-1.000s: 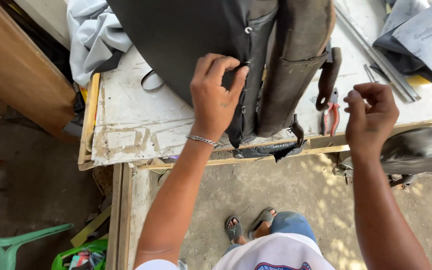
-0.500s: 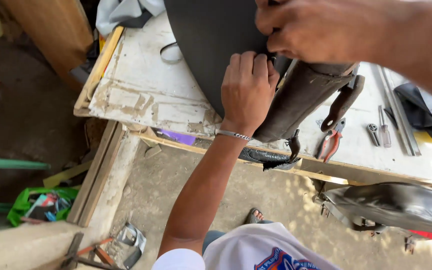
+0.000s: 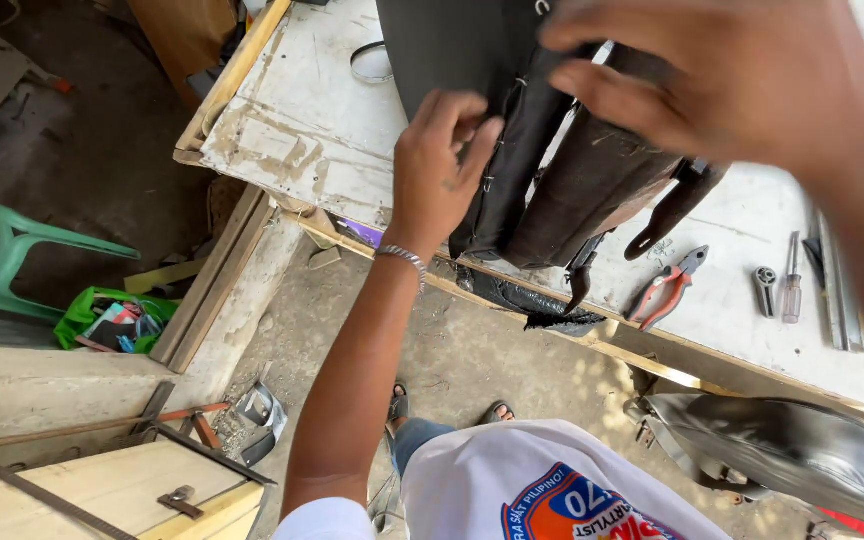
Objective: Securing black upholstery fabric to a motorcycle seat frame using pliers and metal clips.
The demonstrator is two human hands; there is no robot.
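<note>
A dark vinyl seat cover (image 3: 472, 60) is laid on the white workbench (image 3: 302, 130), and its stitched edge is pinched between the curled fingers of the left hand (image 3: 437, 170). Beside that edge, the brown padded seat (image 3: 592, 180) is touched by the spread, loosely open right hand (image 3: 722, 75). Right of the seat, red-handled pliers (image 3: 667, 287) and a screwdriver (image 3: 792, 285) are seen on the bench.

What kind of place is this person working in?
Probably a small repair or upholstery workshop, partly outdoors. A worn workbench holds pliers and a screwdriver, and the left hand grips a black seat cover. The floor is bare concrete.
</note>
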